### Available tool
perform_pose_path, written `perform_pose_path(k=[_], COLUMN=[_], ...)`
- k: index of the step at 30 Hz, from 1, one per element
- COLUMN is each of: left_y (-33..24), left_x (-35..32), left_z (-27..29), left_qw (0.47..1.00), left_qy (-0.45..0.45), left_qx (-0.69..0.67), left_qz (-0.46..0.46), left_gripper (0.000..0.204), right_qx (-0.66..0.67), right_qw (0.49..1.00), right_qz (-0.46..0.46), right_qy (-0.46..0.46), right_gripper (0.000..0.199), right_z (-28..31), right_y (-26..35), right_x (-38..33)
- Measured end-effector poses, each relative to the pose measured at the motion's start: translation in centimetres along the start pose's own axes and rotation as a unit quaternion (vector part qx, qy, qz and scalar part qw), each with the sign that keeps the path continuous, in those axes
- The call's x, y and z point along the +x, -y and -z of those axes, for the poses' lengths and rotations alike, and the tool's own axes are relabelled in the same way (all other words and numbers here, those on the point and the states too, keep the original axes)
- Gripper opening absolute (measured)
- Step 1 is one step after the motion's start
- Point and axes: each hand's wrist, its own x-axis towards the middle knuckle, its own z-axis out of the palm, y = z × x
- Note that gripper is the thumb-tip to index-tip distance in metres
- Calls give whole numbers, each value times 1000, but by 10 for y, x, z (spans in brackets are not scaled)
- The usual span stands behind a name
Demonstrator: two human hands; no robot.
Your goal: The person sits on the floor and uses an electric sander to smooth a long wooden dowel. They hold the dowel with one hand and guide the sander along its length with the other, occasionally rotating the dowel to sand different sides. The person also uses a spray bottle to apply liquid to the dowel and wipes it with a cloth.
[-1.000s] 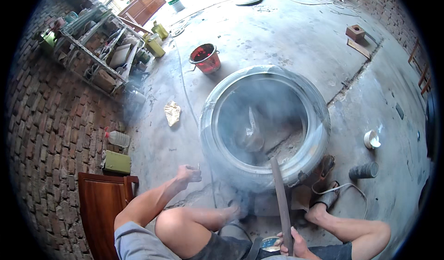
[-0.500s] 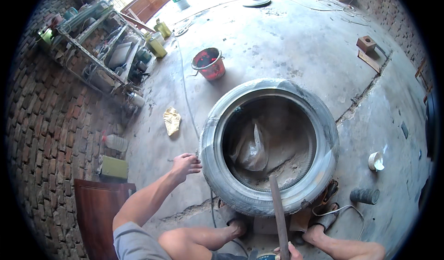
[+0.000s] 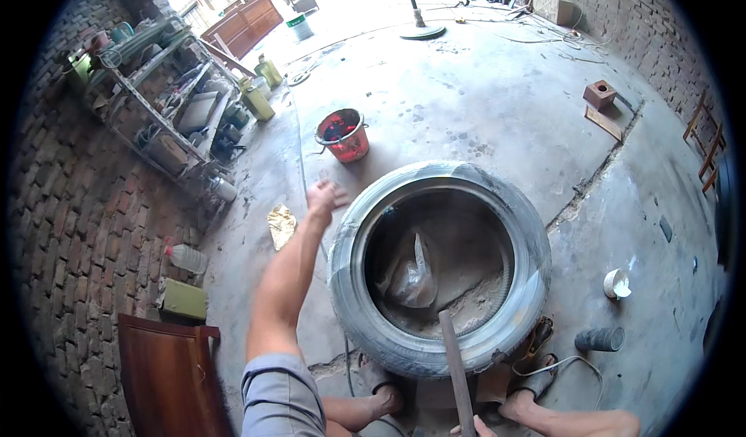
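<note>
A large grey tyre (image 3: 342, 274) stands tilted on the floor between my feet. Through its hollow shows a clear plastic bag (image 3: 413, 281) on dusty ground. My left hand (image 3: 326, 196) is stretched forward beside the tyre's far left side, short of a red bucket (image 3: 350, 146) with dark and red contents. Motion smears its fingers, so whether they hold anything is unclear. At the lower edge my right hand (image 3: 482, 428) is closed on a long brown bar (image 3: 455, 367), whose far end overlaps the tyre's near rim. Much of this hand is cut off by the frame.
A crumpled yellowish cloth (image 3: 281, 225) lies left of the tyre. To the right are a white tub (image 3: 617, 284) and a dark cylinder (image 3: 600, 339) near a pale cord. Cluttered shelves (image 3: 167, 99) line the brick wall. A brown wooden panel (image 3: 171, 375) is at lower left.
My left hand has moved forward from the tyre's left side toward the bucket. The view has shifted, so the tyre appears lower. My right hand still has the bar.
</note>
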Motion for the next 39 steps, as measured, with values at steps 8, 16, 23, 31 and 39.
perform_pose_path(k=[8,16,23,31,39], left_y=[65,39,47,70,76], left_x=[-185,-289,-325,-331,-363], left_z=[39,56,79,46,29], left_qw=[970,886,816,695,699], left_qy=[126,322,367,441,498], left_qx=[148,305,446,558,503], left_qz=[148,132,-16,-108,-102], left_gripper=[36,37,34,28,26], right_qx=[-95,-184,-324,-284,-586], right_qw=[995,976,932,951,794], right_qz=[25,111,152,121,119], right_qy=[29,-34,-53,-13,-112], right_gripper=[60,52,38,33,60], right_z=[-8,-11,-17,-6,6], right_y=[-35,-44,-38,-39,-55], right_x=[5,-4,-8,27,114])
